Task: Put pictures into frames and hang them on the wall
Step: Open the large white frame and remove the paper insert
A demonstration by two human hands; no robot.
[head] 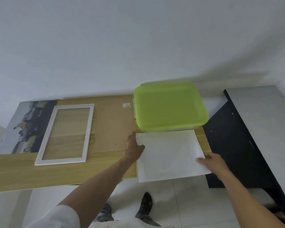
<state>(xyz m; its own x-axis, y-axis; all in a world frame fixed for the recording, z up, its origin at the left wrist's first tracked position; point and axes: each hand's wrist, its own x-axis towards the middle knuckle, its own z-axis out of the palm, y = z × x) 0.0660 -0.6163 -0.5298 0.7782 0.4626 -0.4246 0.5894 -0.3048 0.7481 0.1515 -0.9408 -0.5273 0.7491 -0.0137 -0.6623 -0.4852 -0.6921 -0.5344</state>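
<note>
One wooden table (23, 175) is standing against the wall and is carrying every item. One black cabinet (237, 145) is sitting just beside its right end. One green-lidded container (169, 107) is resting at the table's far right. One brown backing board (112, 125) is lying flat at the centre. One white sheet (168, 155) is overhanging the table's near right edge, just in front of the container. One white frame (64, 134) is lying left of the board, with one printed picture (23, 127) lying partly under its left edge. Two hands are holding the sheet: the left hand (133, 148) is gripping its left edge, and the right hand (212, 163) is pinching its right edge with the thumb on top.
</note>
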